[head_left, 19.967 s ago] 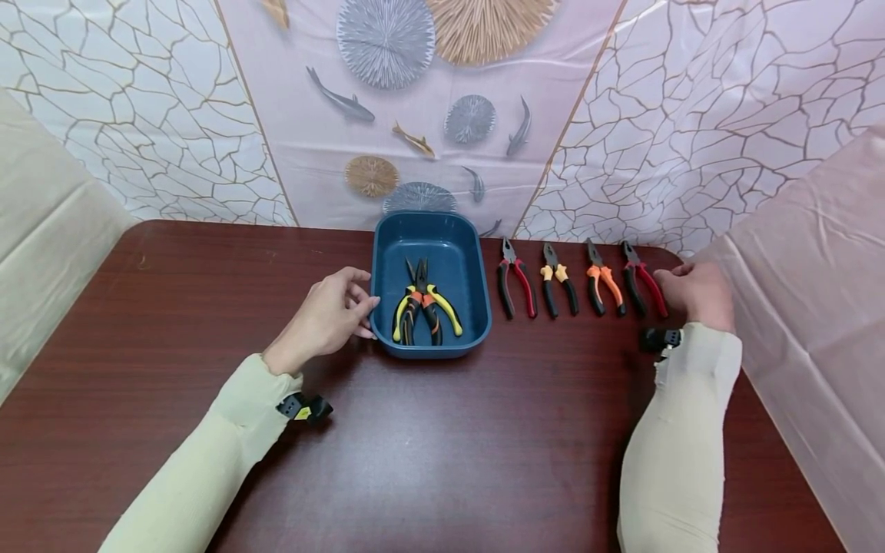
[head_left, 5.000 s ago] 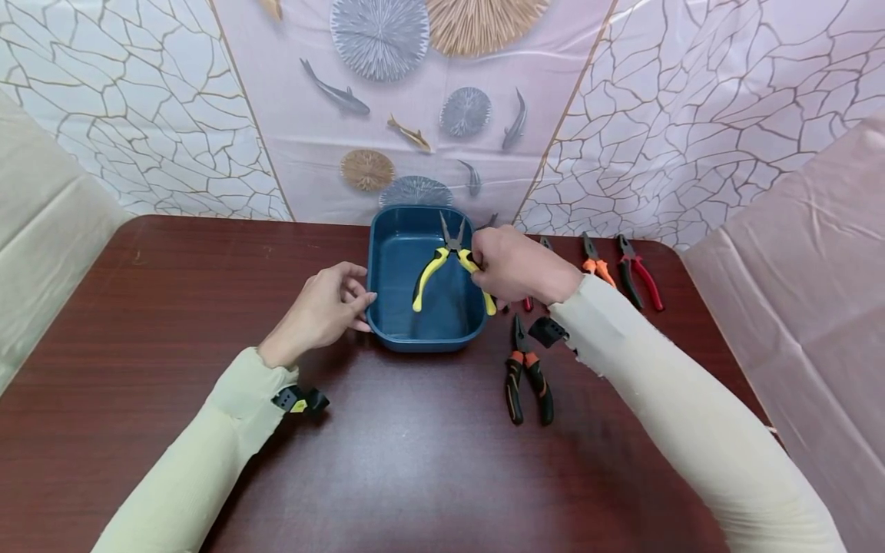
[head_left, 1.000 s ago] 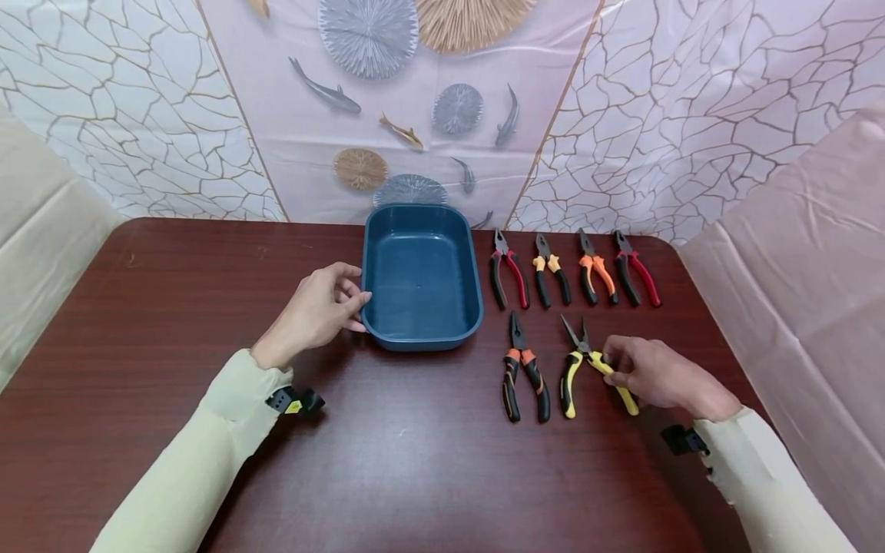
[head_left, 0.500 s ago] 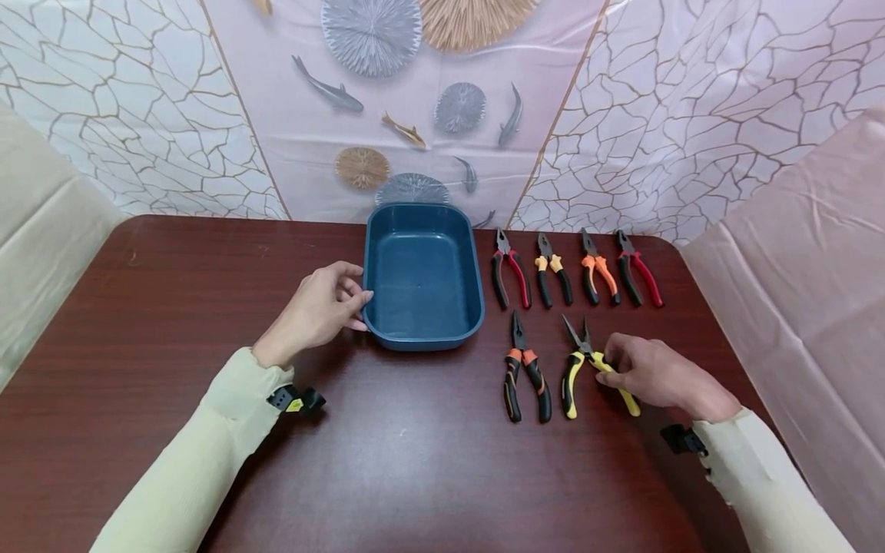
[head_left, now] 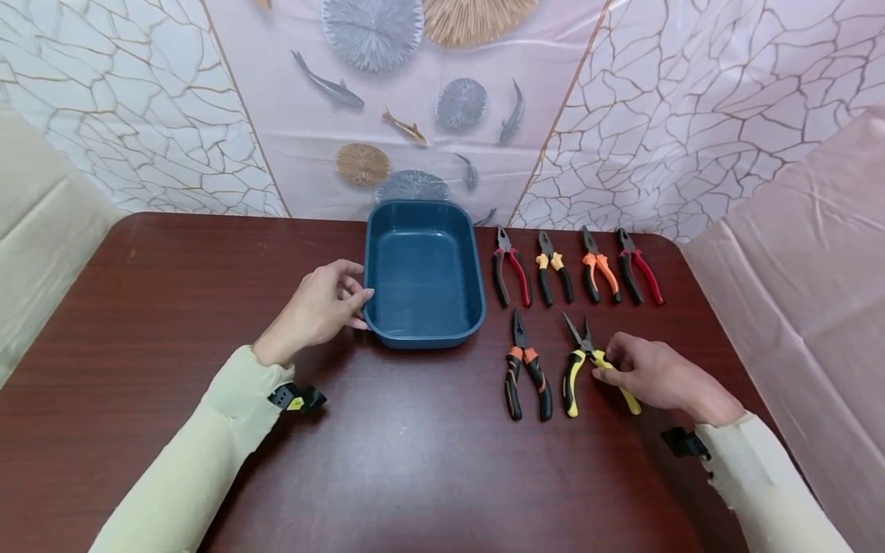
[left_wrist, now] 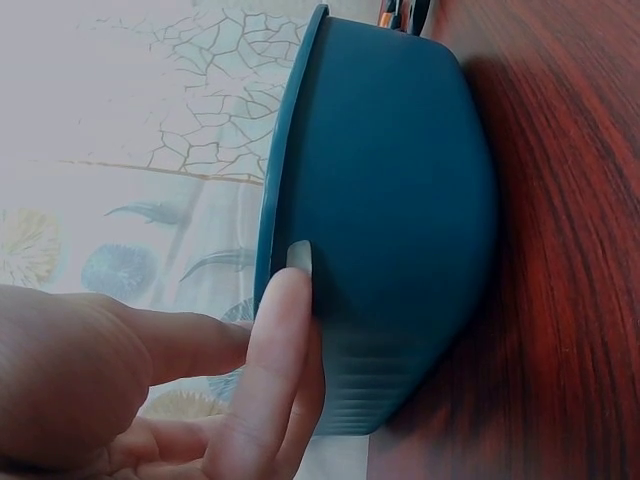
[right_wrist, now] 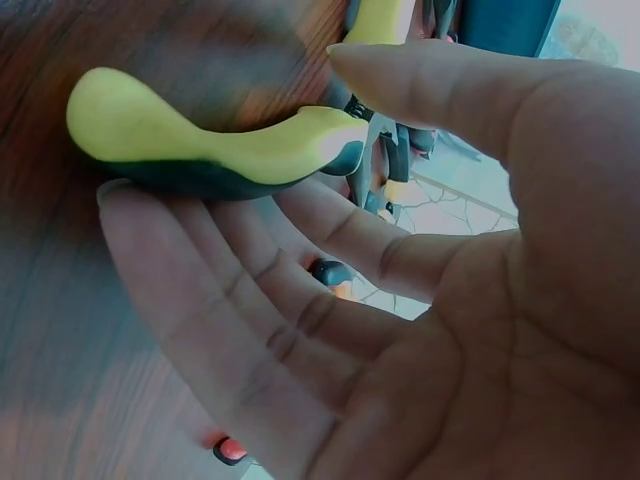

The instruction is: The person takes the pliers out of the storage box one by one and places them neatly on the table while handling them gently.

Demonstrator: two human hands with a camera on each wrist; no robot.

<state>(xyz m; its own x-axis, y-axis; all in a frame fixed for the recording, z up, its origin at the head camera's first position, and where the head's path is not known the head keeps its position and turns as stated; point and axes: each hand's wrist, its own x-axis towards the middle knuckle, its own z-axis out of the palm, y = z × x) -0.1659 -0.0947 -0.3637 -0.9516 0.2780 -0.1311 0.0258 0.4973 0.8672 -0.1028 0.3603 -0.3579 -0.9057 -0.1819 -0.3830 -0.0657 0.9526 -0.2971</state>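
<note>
My left hand (head_left: 318, 307) holds the left rim of a dark blue plastic bin (head_left: 423, 338), thumb at the rim and fingertips against the outer wall (left_wrist: 390, 180). On the right, my right hand (head_left: 657, 372) is beside yellow-and-black long-nose pliers (head_left: 574, 376) that lie on the table with handles spread. In the right wrist view its fingertips touch the underside of one yellow handle (right_wrist: 230, 150), while the thumb (right_wrist: 430, 85) stands apart from it. Black-and-orange long-nose pliers (head_left: 513, 376) lie just to their left.
A back row runs right of the bin: red-and-black pliers (head_left: 520, 273), cream-and-black pliers (head_left: 545, 273), orange long-nose pliers (head_left: 590, 269) and another red-and-black pair (head_left: 646, 273). The brown table (head_left: 387, 461) ends at a patterned cloth (head_left: 415, 107) behind.
Two pliers lay in the bin 20 seconds ago; both now lie on the table in a front row. The right hand carried the yellow pair over; its thumb has since eased off the handle.
</note>
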